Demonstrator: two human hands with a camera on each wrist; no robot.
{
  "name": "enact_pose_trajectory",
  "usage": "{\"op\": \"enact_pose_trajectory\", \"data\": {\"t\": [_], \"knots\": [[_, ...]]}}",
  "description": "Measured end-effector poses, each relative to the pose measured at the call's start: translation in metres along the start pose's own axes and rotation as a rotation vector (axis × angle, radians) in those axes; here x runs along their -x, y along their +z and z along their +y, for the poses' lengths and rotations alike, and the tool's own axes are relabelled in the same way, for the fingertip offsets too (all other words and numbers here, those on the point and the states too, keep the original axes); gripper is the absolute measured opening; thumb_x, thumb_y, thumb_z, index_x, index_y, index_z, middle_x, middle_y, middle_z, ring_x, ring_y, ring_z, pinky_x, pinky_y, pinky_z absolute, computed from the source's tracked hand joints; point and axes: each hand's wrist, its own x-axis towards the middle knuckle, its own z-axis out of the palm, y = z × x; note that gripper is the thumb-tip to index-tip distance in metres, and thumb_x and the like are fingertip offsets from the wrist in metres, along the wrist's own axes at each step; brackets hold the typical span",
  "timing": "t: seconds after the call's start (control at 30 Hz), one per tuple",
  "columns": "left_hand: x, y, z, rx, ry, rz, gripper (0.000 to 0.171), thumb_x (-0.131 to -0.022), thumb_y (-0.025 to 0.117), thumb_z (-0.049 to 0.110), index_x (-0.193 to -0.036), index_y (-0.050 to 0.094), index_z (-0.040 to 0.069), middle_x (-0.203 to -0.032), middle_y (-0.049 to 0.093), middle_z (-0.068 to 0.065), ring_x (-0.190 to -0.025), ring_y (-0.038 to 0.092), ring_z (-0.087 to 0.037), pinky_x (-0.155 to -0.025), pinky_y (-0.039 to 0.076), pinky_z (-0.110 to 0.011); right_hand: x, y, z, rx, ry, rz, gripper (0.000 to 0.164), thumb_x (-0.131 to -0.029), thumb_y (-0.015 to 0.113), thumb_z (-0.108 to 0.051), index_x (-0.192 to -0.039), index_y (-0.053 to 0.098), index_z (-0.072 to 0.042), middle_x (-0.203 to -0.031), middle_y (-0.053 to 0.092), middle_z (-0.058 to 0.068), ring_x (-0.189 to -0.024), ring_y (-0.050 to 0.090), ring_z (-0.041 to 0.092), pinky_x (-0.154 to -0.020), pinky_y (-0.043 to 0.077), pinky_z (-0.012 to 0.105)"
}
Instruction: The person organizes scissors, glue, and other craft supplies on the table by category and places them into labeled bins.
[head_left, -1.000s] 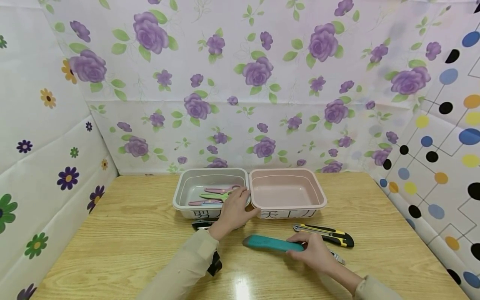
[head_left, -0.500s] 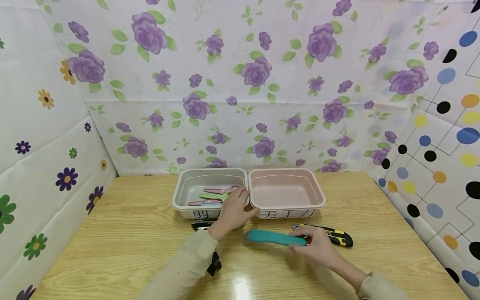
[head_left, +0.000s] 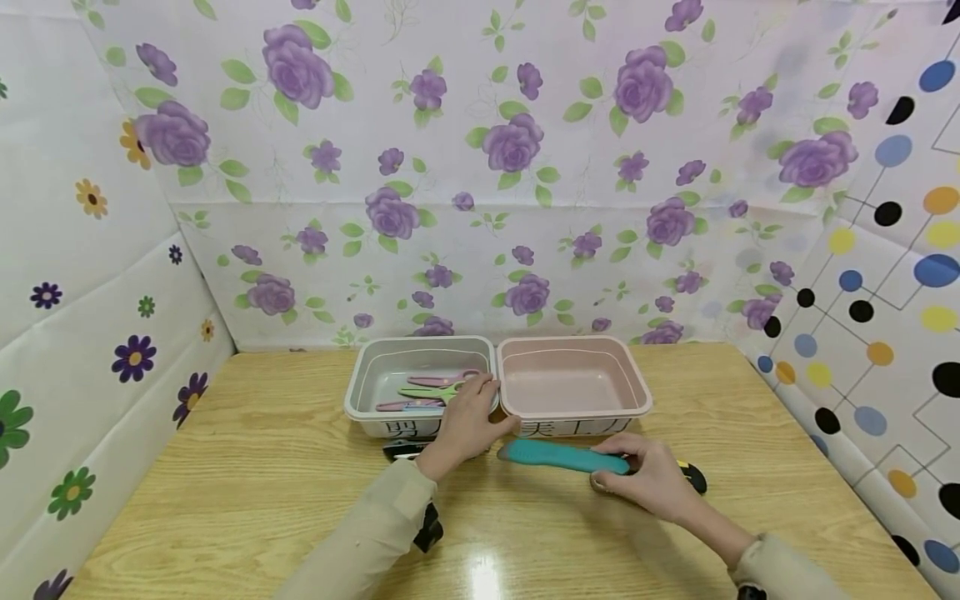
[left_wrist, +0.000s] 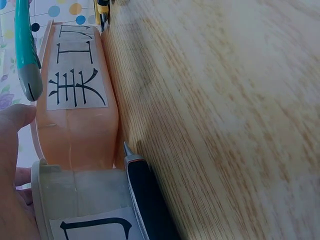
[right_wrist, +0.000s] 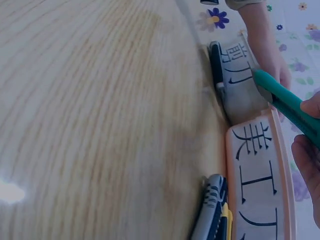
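My right hand [head_left: 648, 479] pinches a teal utility knife [head_left: 558, 456] by its right end, thumb below and fingers above. The knife is held over the table in front of the pink bin [head_left: 637, 408], its grey tip pointing left. My left hand [head_left: 467, 421] rests over the front right corner of the grey bin [head_left: 360, 379]. Its thumb reaches toward the pink bin's rim. Inside the grey bin lie purple scissors [head_left: 431, 380] and green scissors [head_left: 420, 392], partly hidden by that hand.
A black-handled tool with a pointed silver tip [left_wrist: 150, 200] lies along the grey bin's front. A grey utility knife [right_wrist: 210, 205] and a yellow-and-black utility knife [head_left: 693, 477] lie before the pink bin, mostly behind my right hand in the head view. Patterned cloths [head_left: 525, 208] enclose the table.
My right hand has lifted the teal utility knife and carried it forward and a little right, toward the pink bin. My left hand stays in place.
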Motion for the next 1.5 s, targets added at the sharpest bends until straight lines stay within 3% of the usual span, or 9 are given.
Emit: {"op": "enact_pose_trajectory", "data": {"t": [0.17, 0.3, 0.5, 0.67, 1.13, 1.37, 1.5], "knots": [[0.000, 0.001, -0.001, -0.010, 0.005, 0.010, 0.062, -0.081, 0.063, 0.045, -0.123, 0.052, 0.001, -0.128, 0.047, -0.017, -0.120, 0.043, -0.030, -0.096, 0.038, -0.042, 0.000, -0.007, 0.018, -0.051, 0.023, -0.023, 0.022, -0.076, 0.073, -0.010, -0.098, 0.069, -0.008, -0.093, 0.064, 0.006, -0.073, 0.059, 0.006, -0.061, 0.052, 0.024], [0.000, 0.002, -0.001, -0.010, 0.017, 0.028, 0.061, -0.081, 0.064, 0.044, -0.122, 0.053, 0.001, -0.126, 0.049, -0.016, -0.118, 0.044, -0.030, -0.095, 0.040, -0.042, -0.002, -0.015, 0.022, -0.056, -0.010, -0.002, 0.024, -0.075, 0.073, -0.006, -0.098, 0.069, -0.004, -0.093, 0.064, 0.009, -0.071, 0.059, 0.005, -0.059, 0.051, 0.024], [-0.001, 0.002, -0.001, -0.012, 0.045, 0.061, 0.057, -0.080, 0.066, 0.042, -0.118, 0.055, 0.002, -0.121, 0.051, -0.015, -0.113, 0.048, -0.029, -0.090, 0.043, -0.042, -0.007, -0.027, 0.009, -0.056, -0.069, 0.042, 0.024, -0.073, 0.070, 0.007, -0.096, 0.067, 0.006, -0.093, 0.063, 0.019, -0.070, 0.058, 0.004, -0.057, 0.050, 0.022], [-0.001, 0.001, 0.000, -0.019, 0.030, 0.044, 0.059, -0.080, 0.065, 0.043, -0.119, 0.054, 0.001, -0.124, 0.050, -0.016, -0.115, 0.046, -0.029, -0.092, 0.042, -0.041, -0.010, -0.036, -0.006, -0.042, -0.103, 0.070, 0.023, -0.072, 0.069, 0.010, -0.095, 0.066, 0.010, -0.089, 0.062, 0.019, -0.069, 0.058, 0.004, -0.058, 0.050, 0.021], [-0.001, 0.002, -0.001, 0.009, -0.006, 0.009, 0.060, -0.080, 0.065, 0.044, -0.120, 0.054, 0.001, -0.127, 0.048, -0.016, -0.118, 0.044, -0.029, -0.095, 0.040, -0.042, -0.024, -0.051, 0.003, 0.043, -0.050, 0.106, 0.023, -0.074, 0.069, 0.007, -0.097, 0.067, 0.008, -0.095, 0.063, 0.021, -0.072, 0.057, 0.001, -0.057, 0.048, 0.018], [-0.001, 0.001, 0.000, 0.003, -0.012, -0.003, 0.060, -0.081, 0.064, 0.044, -0.121, 0.053, 0.001, -0.128, 0.047, -0.016, -0.120, 0.043, -0.030, -0.096, 0.039, -0.042, -0.036, -0.056, 0.043, 0.088, -0.036, 0.125, 0.021, -0.075, 0.070, 0.002, -0.096, 0.068, 0.004, -0.095, 0.064, 0.018, -0.070, 0.056, 0.001, -0.054, 0.048, 0.018], [0.000, 0.000, 0.001, 0.004, -0.011, -0.004, 0.061, -0.081, 0.064, 0.044, -0.122, 0.052, 0.000, -0.128, 0.047, -0.016, -0.120, 0.043, -0.030, -0.096, 0.038, -0.043, -0.041, -0.058, 0.046, 0.086, -0.014, 0.122, 0.020, -0.076, 0.071, -0.003, -0.096, 0.069, 0.002, -0.094, 0.065, 0.016, -0.066, 0.056, 0.002, -0.052, 0.048, 0.019]]}}
